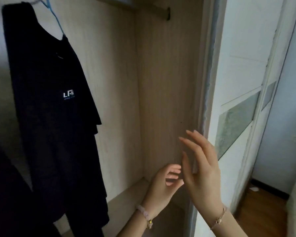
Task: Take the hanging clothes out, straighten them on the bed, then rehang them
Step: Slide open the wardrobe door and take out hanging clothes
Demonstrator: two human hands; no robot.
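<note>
A dark T-shirt (55,117) with a small white chest logo hangs on a light blue hanger (55,19) at the left of an open wardrobe. Another dark garment (10,194) shows at the lower left edge. Both of my hands are raised at the lower right, well apart from the shirt. My left hand (162,185) has loosely curled fingers and holds nothing. My right hand (200,165) is spread open just right of it, in front of the wardrobe's side panel, and also holds nothing.
The wardrobe rail (143,7) runs across the top to a bracket on the wooden side panel (167,82). A shelf (126,194) lies below. A white sliding door (243,82) stands at the right, with wooden floor (260,209) beyond.
</note>
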